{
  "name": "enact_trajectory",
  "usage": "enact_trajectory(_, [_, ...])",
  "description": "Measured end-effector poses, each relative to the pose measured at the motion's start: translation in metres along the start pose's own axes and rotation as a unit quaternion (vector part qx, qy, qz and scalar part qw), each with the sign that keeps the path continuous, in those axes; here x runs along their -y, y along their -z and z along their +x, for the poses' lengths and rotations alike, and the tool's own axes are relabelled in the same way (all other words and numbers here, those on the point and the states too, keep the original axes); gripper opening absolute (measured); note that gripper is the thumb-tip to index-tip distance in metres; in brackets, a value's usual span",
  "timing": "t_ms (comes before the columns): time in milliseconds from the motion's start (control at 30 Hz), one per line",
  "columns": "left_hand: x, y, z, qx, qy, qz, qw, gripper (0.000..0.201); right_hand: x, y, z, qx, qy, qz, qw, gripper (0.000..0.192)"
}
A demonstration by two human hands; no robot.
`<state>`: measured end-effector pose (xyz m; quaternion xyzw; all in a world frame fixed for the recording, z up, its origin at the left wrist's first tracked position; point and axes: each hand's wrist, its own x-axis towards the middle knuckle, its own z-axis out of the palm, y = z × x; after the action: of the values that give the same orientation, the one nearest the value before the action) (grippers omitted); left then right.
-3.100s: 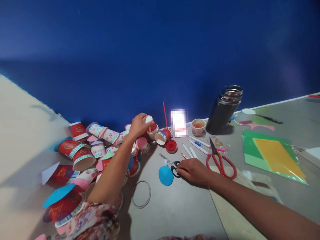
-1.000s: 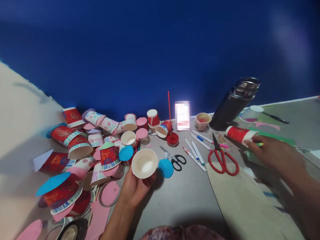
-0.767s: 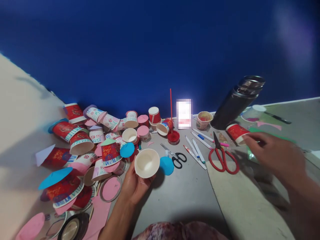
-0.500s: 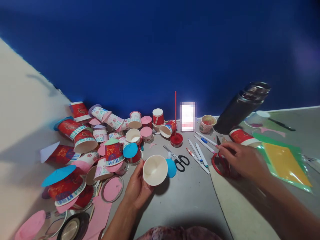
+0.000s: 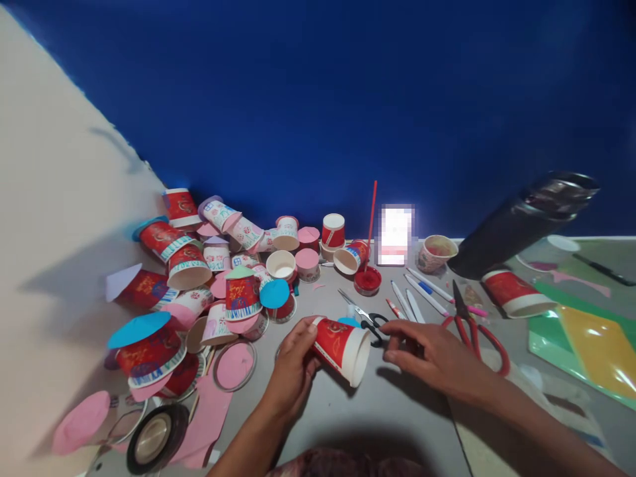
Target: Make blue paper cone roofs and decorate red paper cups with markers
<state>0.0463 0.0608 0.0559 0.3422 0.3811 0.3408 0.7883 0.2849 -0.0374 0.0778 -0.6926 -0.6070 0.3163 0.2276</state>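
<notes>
- The left hand is curled round the base of a red cup, tipped on its side just above the counter, mouth turned right — toward the other hand.
- The right hand is loosely open and flat, fingertips by the black scissors; whether they touch, I cannot tell.
- Pens and red scissors lie near the right hand — within reach.
- Decorated cups are heaped at the left by the wall.
</notes>
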Motion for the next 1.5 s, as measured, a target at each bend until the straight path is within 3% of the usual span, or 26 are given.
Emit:
enact_trajectory(300, [0.016, 0.002, -0.003, 0.078, 0.005, 0.053, 0.996, 0.036, -0.003, -0.021, 0.001, 0.071, 0.079, -0.074, 0.992, 0.036])
enact_trajectory(500, [0.015, -0.001, -0.004, 0.085, -0.028, 0.091, 0.992, 0.037, -0.011, -0.030, 0.002, 0.012, 0.083, -0.021, 0.996, 0.037])
enact_trajectory(733, [0.020, -0.004, -0.006, 0.098, -0.025, 0.149, 0.984, 0.035, -0.018, -0.031, 0.002, -0.049, 0.072, 0.046, 0.995, 0.033])
enact_trajectory(800, [0.020, -0.003, -0.008, 0.091, -0.061, 0.204, 0.973, 0.039, -0.018, -0.032, 0.002, -0.063, 0.062, 0.058, 0.994, 0.032])
enact_trajectory(867, [0.020, -0.002, -0.010, 0.098, -0.143, 0.305, 0.937, 0.055, -0.017, -0.031, 0.002, -0.075, 0.049, 0.067, 0.994, 0.032])
enact_trajectory(1000, [0.024, 0.001, -0.010, 0.172, -0.284, 0.489, 0.807, 0.092, -0.017, -0.034, 0.001, -0.081, 0.035, 0.071, 0.994, 0.034])
enact_trajectory(1067, [0.030, 0.003, -0.009, 0.190, -0.314, 0.531, 0.764, 0.093, -0.016, -0.036, 0.000, -0.073, 0.036, 0.069, 0.994, 0.035])
enact_trajectory(1133, [0.035, 0.005, -0.008, 0.177, -0.330, 0.554, 0.743, 0.083, -0.014, -0.037, -0.001, -0.064, 0.040, 0.070, 0.995, 0.037])
enact_trajectory(1200, [0.038, 0.006, -0.008, 0.146, -0.327, 0.562, 0.746, 0.075, -0.012, -0.038, -0.002, -0.057, 0.042, 0.077, 0.995, 0.039])
enact_trajectory(1300, [0.038, 0.005, -0.010, 0.126, -0.294, 0.547, 0.774, 0.072, -0.010, -0.037, -0.002, -0.063, 0.040, 0.096, 0.993, 0.037])
enact_trajectory(1433, [0.036, -0.001, -0.012, 0.112, -0.263, 0.472, 0.834, 0.081, -0.010, -0.035, -0.002, -0.102, 0.034, 0.096, 0.990, 0.031])
enact_trajectory(1500, [0.035, -0.002, -0.012, 0.087, -0.236, 0.393, 0.884, 0.089, -0.012, -0.035, -0.003, -0.150, 0.036, 0.081, 0.985, 0.028])
